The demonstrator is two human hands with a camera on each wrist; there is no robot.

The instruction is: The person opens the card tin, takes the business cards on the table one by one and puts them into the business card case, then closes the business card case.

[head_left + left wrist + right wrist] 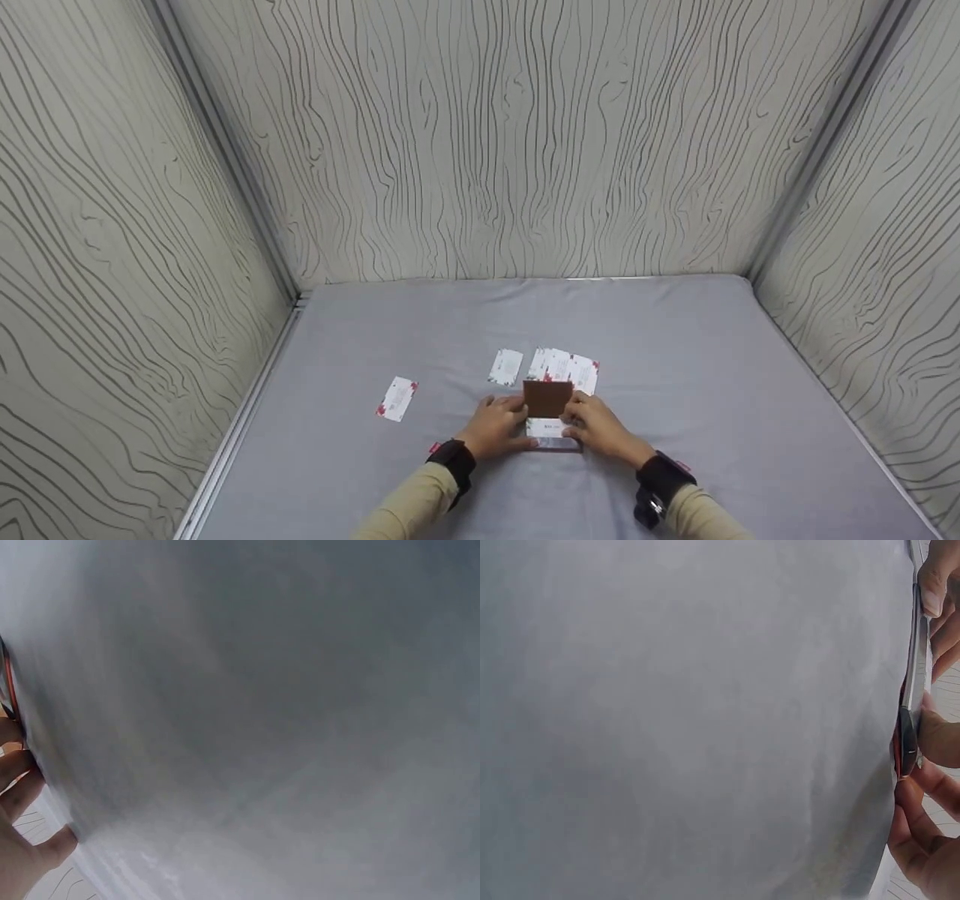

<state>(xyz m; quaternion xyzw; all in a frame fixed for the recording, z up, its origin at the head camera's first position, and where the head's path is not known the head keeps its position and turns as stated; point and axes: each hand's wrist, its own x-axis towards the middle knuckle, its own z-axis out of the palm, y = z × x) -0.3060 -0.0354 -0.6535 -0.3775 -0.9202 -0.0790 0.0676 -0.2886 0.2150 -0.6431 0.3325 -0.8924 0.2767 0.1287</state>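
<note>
Currently both hands, left hand [496, 427] and right hand [598, 427], grip the open brown hinged card case [548, 411] on the grey tabletop [712, 390], apparently mid-loading; next, fetching a white printed card [506, 367] would require releasing one hand.

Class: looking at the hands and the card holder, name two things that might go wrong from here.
1. The open card holder, gripped by the left hand and right hand, might snap shut or spill its cards.
2. The loose pile just behind could get knocked and scattered.
</note>
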